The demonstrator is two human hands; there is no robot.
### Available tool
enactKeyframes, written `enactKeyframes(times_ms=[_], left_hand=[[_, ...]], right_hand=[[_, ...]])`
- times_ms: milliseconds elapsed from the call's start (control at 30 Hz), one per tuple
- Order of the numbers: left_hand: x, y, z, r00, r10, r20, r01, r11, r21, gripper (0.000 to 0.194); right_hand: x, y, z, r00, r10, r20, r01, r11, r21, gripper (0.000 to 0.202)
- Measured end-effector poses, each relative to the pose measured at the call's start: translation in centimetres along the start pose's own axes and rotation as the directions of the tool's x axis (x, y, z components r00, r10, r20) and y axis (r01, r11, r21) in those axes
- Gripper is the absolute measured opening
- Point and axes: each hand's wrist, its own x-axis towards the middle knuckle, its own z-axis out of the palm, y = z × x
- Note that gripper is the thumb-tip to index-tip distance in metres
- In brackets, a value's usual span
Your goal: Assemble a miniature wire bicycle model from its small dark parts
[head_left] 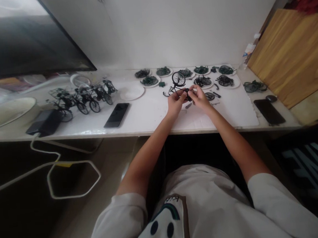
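Observation:
Over the white sheet (230, 109), a partly built black model bicycle (178, 79) is held up between my two hands, one wheel pointing upward. My left hand (176, 101) is closed round its frame. Close beside it, my right hand (198, 97) pinches a dark part at the bicycle's lower side; the fingers hide most of that part. A loose wheel (209, 96) lies just right of my right hand, with small dark pieces around it. Below my hands rests a short grey piece (188, 105).
Several paper plates of dark bicycle parts (149, 81) line the back. Finished model bicycles (93, 96) stand left, by a bare plate (132, 92), a phone (117, 115) and a black box (45, 122). Another phone (269, 111) lies right, before a wooden board (294, 53).

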Motion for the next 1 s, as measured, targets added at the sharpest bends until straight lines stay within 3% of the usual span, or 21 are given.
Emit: enactKeyframes(times_ms=[200,533,1000], left_hand=[[0.0,0.1,0.0,1.0,-0.016,0.005,0.016,1.0,0.006,0.051],[0.5,-1.2,-0.3,0.996,0.064,0.06,-0.062,0.998,-0.028,0.055],[0.4,-0.7,0.0,0.998,0.058,-0.031,-0.058,0.998,-0.007,0.038]], right_hand=[[-0.3,0.0,0.0,0.999,0.048,-0.011,-0.046,0.991,0.125,0.066],[-1.0,-1.3,-0.6,0.993,0.102,0.053,-0.114,0.923,0.366,0.066],[-0.5,-0.8,-0.9,0.994,0.106,-0.012,-0.098,0.956,0.276,0.057]])
